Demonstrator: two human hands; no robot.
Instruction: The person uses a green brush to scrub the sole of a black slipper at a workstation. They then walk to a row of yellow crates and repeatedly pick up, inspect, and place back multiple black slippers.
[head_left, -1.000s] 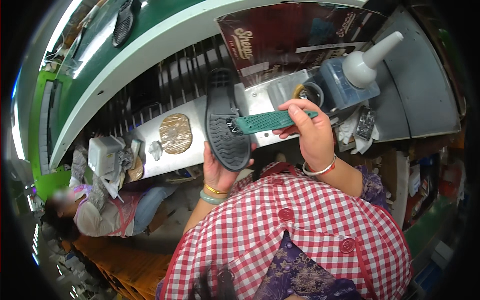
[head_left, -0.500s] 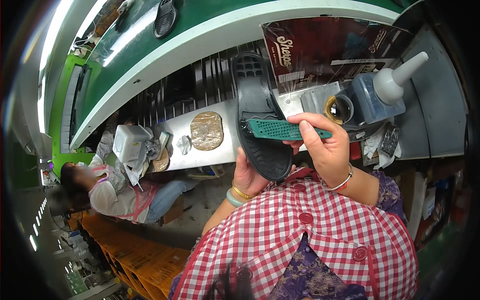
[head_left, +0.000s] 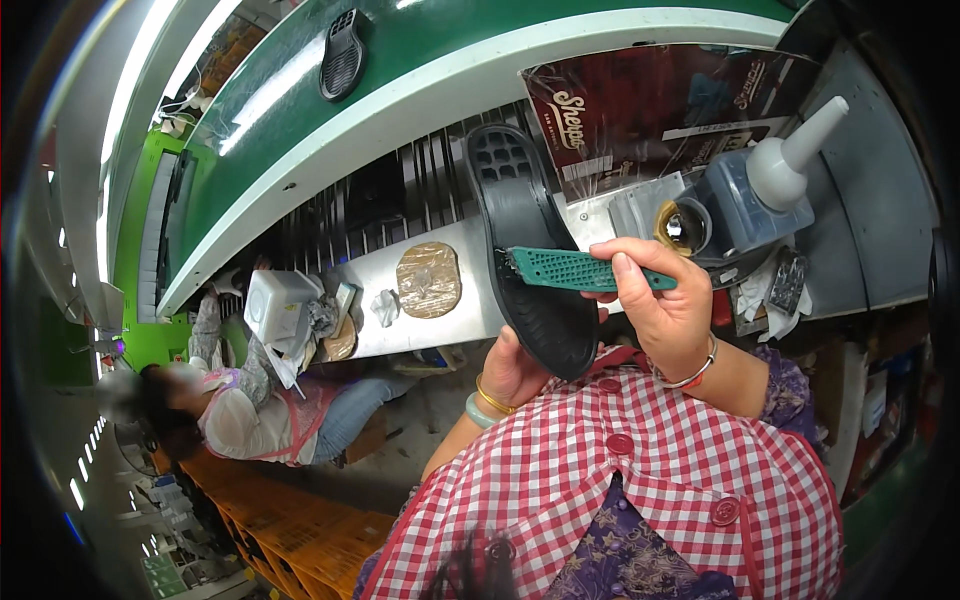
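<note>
The left hand [head_left: 513, 372] supports a long black moulded shoe sole [head_left: 524, 222], thumb against its near-end edge, the other fingers mostly hidden beneath; their grip cannot be fully judged. The sole is held above the silver metal ledge [head_left: 475, 302], in front of the apron. The right hand [head_left: 665, 310] pinches a flat green textured-plastic brush [head_left: 575, 268] between thumb and fingers, its dark bristles at the sole's left edge. Recommended practice, in my judgement: hold the sole steady, keep the brush low, and use light, even strokes along the rim.
</note>
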